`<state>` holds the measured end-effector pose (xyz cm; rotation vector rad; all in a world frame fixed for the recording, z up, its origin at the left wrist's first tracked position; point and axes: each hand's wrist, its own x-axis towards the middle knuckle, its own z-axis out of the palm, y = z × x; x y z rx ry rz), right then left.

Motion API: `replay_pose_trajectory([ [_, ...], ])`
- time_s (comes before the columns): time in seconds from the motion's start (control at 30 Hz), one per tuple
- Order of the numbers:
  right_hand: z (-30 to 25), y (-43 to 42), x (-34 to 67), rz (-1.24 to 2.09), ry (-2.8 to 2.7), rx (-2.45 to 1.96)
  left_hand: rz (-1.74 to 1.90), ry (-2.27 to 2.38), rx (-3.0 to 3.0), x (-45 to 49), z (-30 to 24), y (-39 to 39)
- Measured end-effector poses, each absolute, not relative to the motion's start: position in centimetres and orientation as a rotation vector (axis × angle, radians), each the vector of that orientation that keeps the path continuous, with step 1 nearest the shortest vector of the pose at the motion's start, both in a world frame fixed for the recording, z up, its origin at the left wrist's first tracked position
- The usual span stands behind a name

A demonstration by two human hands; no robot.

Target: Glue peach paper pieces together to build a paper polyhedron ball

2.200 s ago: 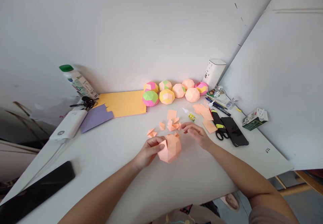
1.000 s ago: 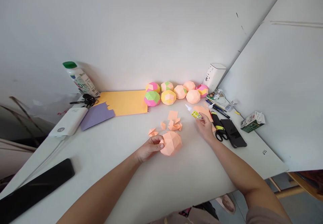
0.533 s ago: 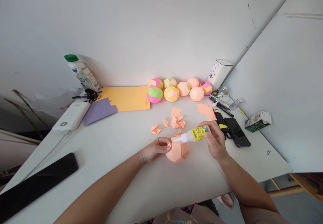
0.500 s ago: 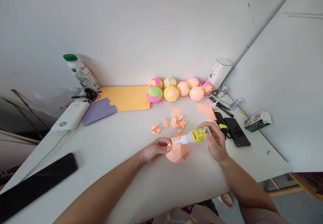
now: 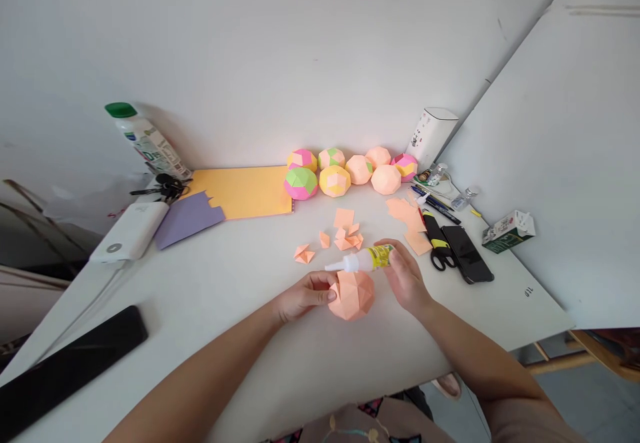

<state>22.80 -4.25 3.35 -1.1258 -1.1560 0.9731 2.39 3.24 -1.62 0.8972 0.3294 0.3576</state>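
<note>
Ball (image 5: 353, 296) is over the desk (image 5: 320, 370), pinched by the left hand (image 5: 303, 296), while the right hand (image 5: 404, 280), gripping the glue (image 5: 367, 259), has moved its tip (image 5: 332, 268) past the ball, so gluing looks paused.

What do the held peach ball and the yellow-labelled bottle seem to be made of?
Peach ball: likely matte paper or thin card, judging by flat, crisp-edged facets.
Yellow-labelled bottle: probably smooth plastic, with a translucent-looking body and slim white nozzle.

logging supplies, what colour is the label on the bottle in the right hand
The label is mostly yellow, clearest in the head view.
</note>
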Motion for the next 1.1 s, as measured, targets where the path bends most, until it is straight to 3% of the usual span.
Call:
replay_pose_trajectory([
  [0.23,1.7,-3.2,22.5,1.259,-1.055,-1.026,0.365,0.310,0.927,2.6,-1.1,2.9],
  [0.63,1.2,-3.3,22.8,1.178,-0.930,-1.052,0.416,0.308,0.914,2.9,-1.2,2.4],
  [1.1,4.2,-4.8,25.0,0.634,-1.287,-1.117,0.402,0.390,0.811,2.8,-1.5,2.4],
])
